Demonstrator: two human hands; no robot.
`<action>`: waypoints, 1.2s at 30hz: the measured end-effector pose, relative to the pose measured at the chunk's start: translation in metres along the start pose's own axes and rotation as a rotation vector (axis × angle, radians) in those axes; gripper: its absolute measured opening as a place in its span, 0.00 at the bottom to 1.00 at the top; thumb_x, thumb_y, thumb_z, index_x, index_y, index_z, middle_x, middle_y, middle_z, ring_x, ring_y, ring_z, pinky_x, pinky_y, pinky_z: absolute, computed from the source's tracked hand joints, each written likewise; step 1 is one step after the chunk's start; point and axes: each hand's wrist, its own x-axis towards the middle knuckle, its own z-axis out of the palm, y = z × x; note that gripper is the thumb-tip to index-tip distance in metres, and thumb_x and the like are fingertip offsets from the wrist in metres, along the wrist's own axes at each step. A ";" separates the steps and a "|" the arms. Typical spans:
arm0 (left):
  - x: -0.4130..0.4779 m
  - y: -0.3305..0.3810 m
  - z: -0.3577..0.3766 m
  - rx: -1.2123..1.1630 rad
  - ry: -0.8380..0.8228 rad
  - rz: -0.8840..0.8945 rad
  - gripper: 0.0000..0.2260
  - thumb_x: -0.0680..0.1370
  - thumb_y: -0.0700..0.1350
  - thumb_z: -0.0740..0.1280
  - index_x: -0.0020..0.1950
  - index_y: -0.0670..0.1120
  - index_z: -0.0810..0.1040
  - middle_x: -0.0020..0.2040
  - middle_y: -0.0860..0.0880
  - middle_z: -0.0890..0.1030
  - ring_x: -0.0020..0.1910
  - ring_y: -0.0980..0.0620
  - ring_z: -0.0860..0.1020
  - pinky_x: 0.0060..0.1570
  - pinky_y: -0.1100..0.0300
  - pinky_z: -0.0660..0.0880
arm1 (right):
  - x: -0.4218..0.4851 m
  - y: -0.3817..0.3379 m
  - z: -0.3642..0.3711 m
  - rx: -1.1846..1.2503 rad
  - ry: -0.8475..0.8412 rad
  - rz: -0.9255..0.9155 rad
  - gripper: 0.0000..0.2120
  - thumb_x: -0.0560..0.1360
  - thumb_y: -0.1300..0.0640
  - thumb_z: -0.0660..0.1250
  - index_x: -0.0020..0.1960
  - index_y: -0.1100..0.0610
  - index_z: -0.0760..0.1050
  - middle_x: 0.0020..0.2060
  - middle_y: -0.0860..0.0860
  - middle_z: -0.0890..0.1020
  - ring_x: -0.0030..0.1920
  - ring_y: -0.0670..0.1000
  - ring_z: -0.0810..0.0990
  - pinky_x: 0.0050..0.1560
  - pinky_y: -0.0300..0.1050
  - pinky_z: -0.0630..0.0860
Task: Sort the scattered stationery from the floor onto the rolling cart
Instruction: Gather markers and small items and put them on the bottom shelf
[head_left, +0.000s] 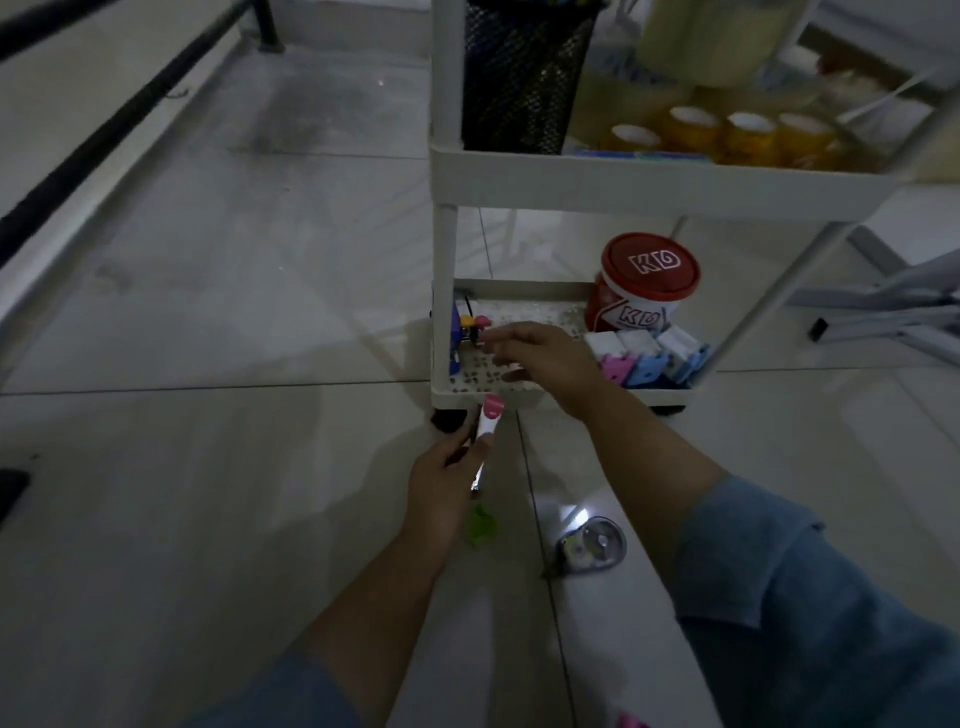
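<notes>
Left grip (447, 488) pinches a pink-capped marker (489, 418), held above the floor (208, 467) just in front of the rolling cart (623, 182).
Right grip (540, 358) spread, fingers straight, over the bottom shelf (545, 397); fingertips at small coloured items (470, 327) in its left corner. Red-lidded tub (649, 270) on same shelf. Tape dispenser (592, 545) and green piece (480, 525) lie on floor near left wrist.

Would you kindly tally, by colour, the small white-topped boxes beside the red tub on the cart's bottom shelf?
Pink box: 1
Blue boxes: 2
Total: 3
</notes>
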 end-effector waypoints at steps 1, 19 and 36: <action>0.001 0.001 0.002 0.012 0.015 0.016 0.14 0.77 0.43 0.66 0.63 0.45 0.77 0.42 0.48 0.79 0.34 0.59 0.77 0.27 0.72 0.73 | -0.006 -0.001 -0.006 -0.051 -0.105 -0.010 0.11 0.76 0.62 0.63 0.56 0.56 0.79 0.53 0.49 0.80 0.53 0.48 0.78 0.56 0.44 0.76; 0.022 0.030 0.022 0.669 -0.007 0.556 0.19 0.82 0.49 0.55 0.72 0.45 0.65 0.70 0.44 0.70 0.68 0.48 0.68 0.68 0.57 0.64 | -0.024 0.016 -0.035 -0.037 0.341 -0.118 0.12 0.74 0.60 0.68 0.56 0.64 0.79 0.49 0.59 0.83 0.44 0.49 0.79 0.44 0.36 0.76; 0.049 -0.006 -0.007 1.282 -0.216 0.688 0.36 0.66 0.67 0.21 0.71 0.51 0.32 0.73 0.53 0.34 0.72 0.58 0.34 0.70 0.64 0.32 | 0.059 0.014 0.029 -0.155 0.497 0.175 0.14 0.75 0.56 0.67 0.57 0.63 0.79 0.54 0.58 0.82 0.55 0.55 0.80 0.61 0.47 0.74</action>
